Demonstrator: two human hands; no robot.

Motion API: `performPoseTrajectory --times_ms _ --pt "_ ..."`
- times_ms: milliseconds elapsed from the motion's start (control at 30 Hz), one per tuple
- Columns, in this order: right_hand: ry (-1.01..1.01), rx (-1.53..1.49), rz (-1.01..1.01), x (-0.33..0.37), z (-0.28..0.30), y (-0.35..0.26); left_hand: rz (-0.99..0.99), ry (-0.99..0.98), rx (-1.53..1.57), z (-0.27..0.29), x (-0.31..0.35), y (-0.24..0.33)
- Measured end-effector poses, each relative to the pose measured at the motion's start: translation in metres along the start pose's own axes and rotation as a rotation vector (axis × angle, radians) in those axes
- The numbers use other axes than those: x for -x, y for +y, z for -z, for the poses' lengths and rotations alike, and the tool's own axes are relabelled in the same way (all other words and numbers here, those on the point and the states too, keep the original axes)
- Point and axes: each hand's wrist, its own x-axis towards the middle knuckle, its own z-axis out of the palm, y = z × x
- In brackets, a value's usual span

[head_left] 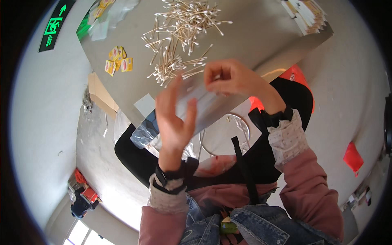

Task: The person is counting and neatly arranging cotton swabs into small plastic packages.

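Near the table's front edge, my left hand (pixel 173 118) is raised with thumb and fingers apart, blurred by motion. My right hand (pixel 234 78), to its right, has its fingers curled into a pinch; what they hold, if anything, cannot be made out. Between the two hands shows a smeared patch of clear plastic (pixel 195 96), perhaps a bag. Just beyond my hands lies a loose pile of cotton swabs (pixel 173 63) with wooden sticks and white tips. A larger heap of cotton swabs (pixel 190 20) spreads behind it.
Small yellow paper labels (pixel 118 61) lie on the grey table (pixel 245 36), left. Clear bags (pixel 107 24) rest far left, with a stack of white-and-tan packs (pixel 306 16) far right. A pale square (pixel 145 105) sits near the left edge. A person (pixel 83 202) is at lower left.
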Motion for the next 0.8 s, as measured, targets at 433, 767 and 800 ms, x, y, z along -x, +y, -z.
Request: performPoseTrajectory --times_ms 433,767,800 --pt "-0.016 -0.247 -0.202 -0.010 -0.046 0.009 0.694 -0.080 0.500 -0.022 0.043 0.025" --pt "0.315 -0.685 -0.019 -0.030 -0.047 0.034 0.631 0.045 0.368 0.002 0.004 -0.028" --pt "0.318 -0.683 -0.018 -0.029 -0.045 0.034 0.629 0.043 0.371 0.003 0.001 -0.026"
